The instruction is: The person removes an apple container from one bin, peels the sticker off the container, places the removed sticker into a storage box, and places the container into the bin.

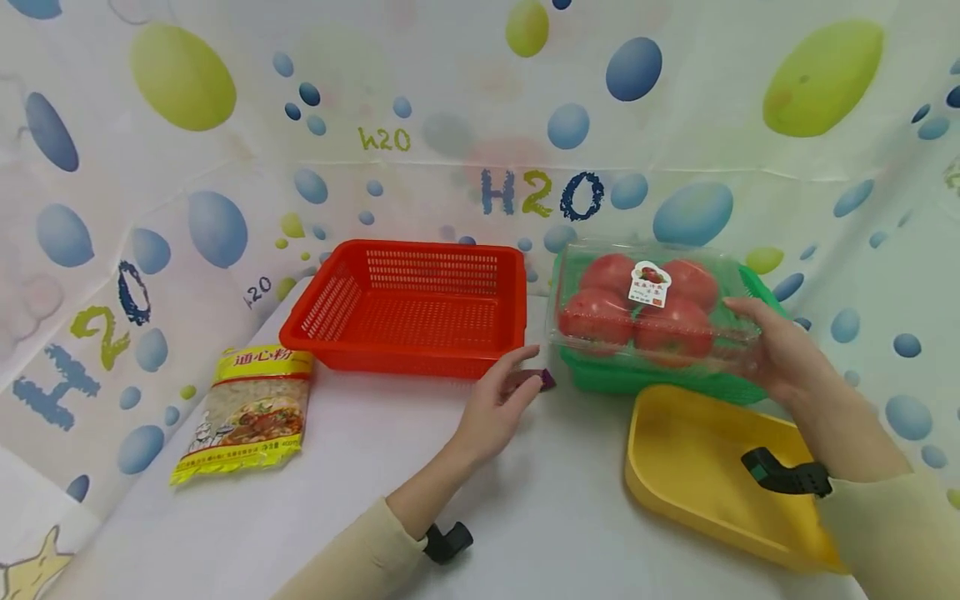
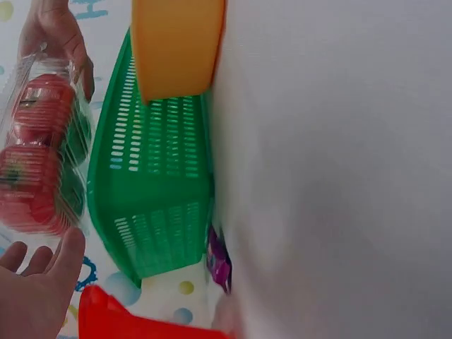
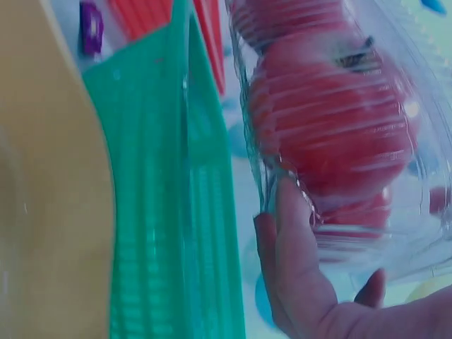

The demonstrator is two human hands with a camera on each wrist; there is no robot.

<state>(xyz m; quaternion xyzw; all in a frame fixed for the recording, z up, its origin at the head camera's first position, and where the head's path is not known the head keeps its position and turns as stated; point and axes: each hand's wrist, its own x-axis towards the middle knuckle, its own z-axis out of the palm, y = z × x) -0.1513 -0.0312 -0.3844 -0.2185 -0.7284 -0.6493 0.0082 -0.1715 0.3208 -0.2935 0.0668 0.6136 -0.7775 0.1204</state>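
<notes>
Right hand (image 1: 780, 354) grips the tomato box's (image 1: 651, 307) right end, holding it above the green basket (image 1: 600, 377) near the counter's far right edge, long axis left-right; left hand (image 1: 497, 408), relaxed, touches a purple packet (image 1: 546, 380) just left.

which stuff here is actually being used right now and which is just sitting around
In use:
- box of tomatoes, held by the right hand over the green basket
- small purple packet, at the left hand's fingertips

Lying about:
- red basket
- yellow tray
- bag of pasta
</notes>
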